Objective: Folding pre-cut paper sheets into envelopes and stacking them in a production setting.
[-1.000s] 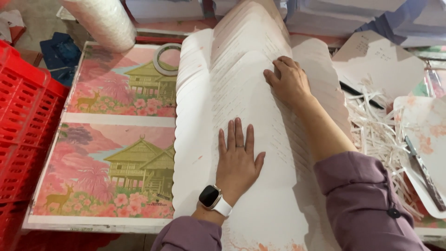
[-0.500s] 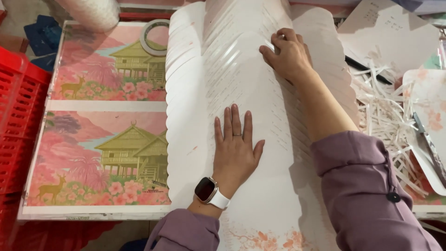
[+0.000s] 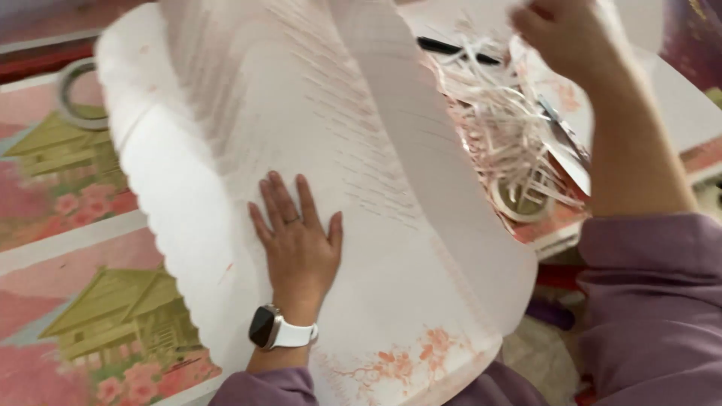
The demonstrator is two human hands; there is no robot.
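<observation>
A large white sheet (image 3: 376, 150) with rows of slits, a scalloped left edge and pink blossoms at its near end lies over the table. My left hand (image 3: 297, 237), with a watch on a white band at the wrist, presses flat on it, fingers spread. My right hand (image 3: 560, 37) is raised at the top right and grips the sheet's far right edge, which lifts and curls up off the table.
Printed posters (image 3: 83, 301) showing a pavilion and pink trees lie at the left. A tape ring (image 3: 71, 94) rests on them. At the right sit shredded paper strips (image 3: 500, 124), another tape roll (image 3: 523, 199) and a black pen (image 3: 451, 49).
My right hand has gone from pressing on the sheet to lifting its right edge up. The view has swung closer and rightward. My left hand stays flat on the sheet.
</observation>
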